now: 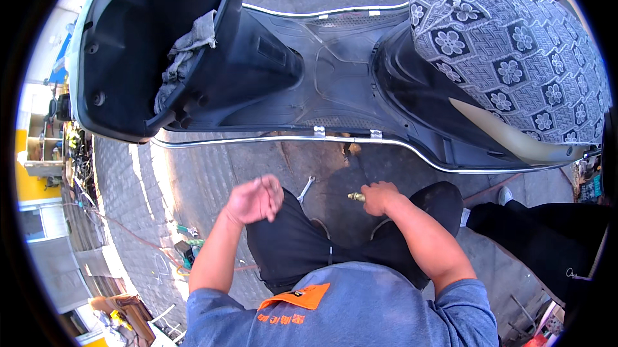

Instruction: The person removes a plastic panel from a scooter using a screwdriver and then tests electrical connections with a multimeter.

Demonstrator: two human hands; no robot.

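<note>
Head view: brass-coloured fitting (356, 197) pinched by fingers of right hand (381, 197), on near side of scooter footboard (336, 83).
Best gripped firmly, tip exposed; left hand (256, 199), fingers loosely curled, free for steadying, likewise on footboard's near side.

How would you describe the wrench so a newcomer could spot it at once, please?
Start at the scooter's footboard, then the ground on the near side. Between left hand and right hand lies the wrench, slim and silvery, unlike the brass-coloured piece the right hand holds.
</note>
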